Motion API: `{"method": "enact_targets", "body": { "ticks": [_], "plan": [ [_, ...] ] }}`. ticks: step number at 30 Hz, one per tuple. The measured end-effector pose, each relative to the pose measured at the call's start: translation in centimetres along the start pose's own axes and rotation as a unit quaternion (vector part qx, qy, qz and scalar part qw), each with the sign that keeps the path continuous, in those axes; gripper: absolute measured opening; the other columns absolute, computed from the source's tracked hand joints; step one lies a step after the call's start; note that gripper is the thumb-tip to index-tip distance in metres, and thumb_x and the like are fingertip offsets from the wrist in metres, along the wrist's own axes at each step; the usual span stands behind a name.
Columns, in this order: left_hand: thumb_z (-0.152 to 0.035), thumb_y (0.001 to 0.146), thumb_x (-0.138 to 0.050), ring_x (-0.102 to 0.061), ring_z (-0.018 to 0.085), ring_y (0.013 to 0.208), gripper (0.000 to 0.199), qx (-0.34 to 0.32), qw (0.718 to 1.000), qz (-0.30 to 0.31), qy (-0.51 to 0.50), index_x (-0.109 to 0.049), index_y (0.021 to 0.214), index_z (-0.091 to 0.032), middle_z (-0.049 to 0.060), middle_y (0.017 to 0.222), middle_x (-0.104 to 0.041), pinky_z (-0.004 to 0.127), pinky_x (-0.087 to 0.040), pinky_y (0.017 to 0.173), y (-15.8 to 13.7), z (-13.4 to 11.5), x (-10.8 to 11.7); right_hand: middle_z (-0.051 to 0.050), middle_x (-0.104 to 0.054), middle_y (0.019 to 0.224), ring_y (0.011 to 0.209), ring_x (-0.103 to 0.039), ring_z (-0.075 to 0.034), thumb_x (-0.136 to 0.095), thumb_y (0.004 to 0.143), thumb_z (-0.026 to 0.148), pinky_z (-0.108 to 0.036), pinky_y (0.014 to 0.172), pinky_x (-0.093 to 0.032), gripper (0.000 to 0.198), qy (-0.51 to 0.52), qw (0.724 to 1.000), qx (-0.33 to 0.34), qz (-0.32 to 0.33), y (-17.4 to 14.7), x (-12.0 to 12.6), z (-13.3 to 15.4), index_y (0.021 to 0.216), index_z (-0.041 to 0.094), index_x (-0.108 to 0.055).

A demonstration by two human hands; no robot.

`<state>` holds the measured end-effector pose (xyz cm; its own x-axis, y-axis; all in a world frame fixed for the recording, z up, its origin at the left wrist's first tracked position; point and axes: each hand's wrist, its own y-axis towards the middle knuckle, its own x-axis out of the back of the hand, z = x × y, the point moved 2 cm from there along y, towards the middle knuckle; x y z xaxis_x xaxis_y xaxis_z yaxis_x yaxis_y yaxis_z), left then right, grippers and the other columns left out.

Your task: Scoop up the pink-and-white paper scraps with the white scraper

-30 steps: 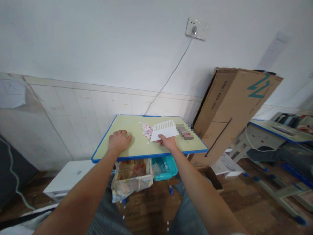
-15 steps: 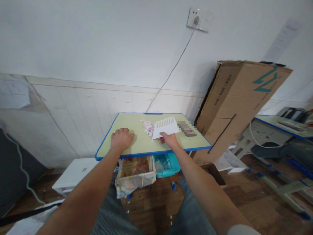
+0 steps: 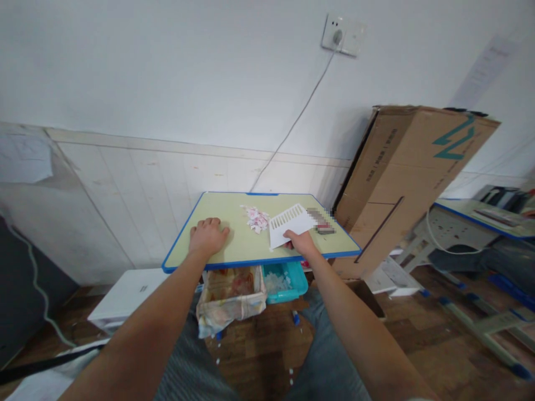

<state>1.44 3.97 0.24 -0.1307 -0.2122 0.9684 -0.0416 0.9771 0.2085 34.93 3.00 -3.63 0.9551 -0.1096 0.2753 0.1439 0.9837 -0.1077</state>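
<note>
My left hand [image 3: 208, 236] lies palm down on the left part of the pale green desk [image 3: 246, 249], fingers out and nothing in them. A white card with a row of oblong slots [image 3: 288, 224] is pinched at its lower edge by my right hand [image 3: 299, 241], thumb on top. The card is tilted, over the desk's right half. Between the hands, left of the card, lies a small heap of pink-and-white paper scraps [image 3: 256, 219]. A blurred-out rectangular item [image 3: 322, 221] sits on the desk just right of the card, partly hidden.
Below the desk's front edge are a cloth-lined bin [image 3: 232, 305] and a turquoise tub [image 3: 288, 291] holding whitish bits. A tall cardboard box [image 3: 418, 167] leans against the wall on the right. A white cabinet [image 3: 129, 292] stands at left. A cable [image 3: 298, 114] hangs from the wall socket.
My right hand has shifted right and slightly toward me with the white card, uncovering more of the paper scraps. My left hand has stayed in place.
</note>
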Motion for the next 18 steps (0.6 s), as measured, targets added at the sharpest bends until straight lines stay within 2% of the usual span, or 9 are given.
{"method": "enact_targets", "body": {
  "ticks": [6, 10, 18],
  "plan": [
    [-0.048, 0.12, -0.043, -0.065, 0.047, 0.169, 0.069, 0.003, 1.0, 0.008, 0.001, -0.077, 0.164, -0.008, 0.03, 0.18, -0.073, 0.061, -0.052, 0.137, 0.1, 0.0, 0.1, -0.01, -0.086, 0.14, 0.109, -0.088, -0.026, -0.091, 0.123, 0.043, -0.043, 0.091, -0.079, 0.036, 0.018, 1.0, -0.003, -0.021, -0.1, 0.1, -0.1, 0.148, 0.02, -0.083],
    [-0.049, 0.12, -0.043, -0.066, 0.047, 0.167, 0.069, 0.002, 1.0, 0.003, 0.005, -0.078, 0.164, -0.011, 0.029, 0.179, -0.073, 0.061, -0.053, 0.136, 0.2, 0.1, -0.1, -0.007, -0.087, 0.129, 0.098, -0.086, -0.023, -0.091, 0.123, 0.043, -0.038, 0.084, -0.077, 0.03, 0.024, 1.0, 0.001, -0.011, -0.4, 0.2, 0.0, 0.141, 0.019, -0.084],
    [-0.05, 0.119, -0.043, -0.067, 0.045, 0.165, 0.068, 0.001, 1.0, -0.006, 0.004, -0.079, 0.163, -0.011, 0.029, 0.176, -0.076, 0.058, -0.054, 0.134, 0.3, 0.2, -0.2, 0.003, -0.08, 0.096, 0.069, -0.072, -0.013, -0.091, 0.124, 0.042, -0.026, 0.064, -0.064, 0.027, 0.031, 0.999, 0.014, 0.003, -1.1, 0.0, 0.4, 0.114, 0.018, -0.082]
  ]
}}
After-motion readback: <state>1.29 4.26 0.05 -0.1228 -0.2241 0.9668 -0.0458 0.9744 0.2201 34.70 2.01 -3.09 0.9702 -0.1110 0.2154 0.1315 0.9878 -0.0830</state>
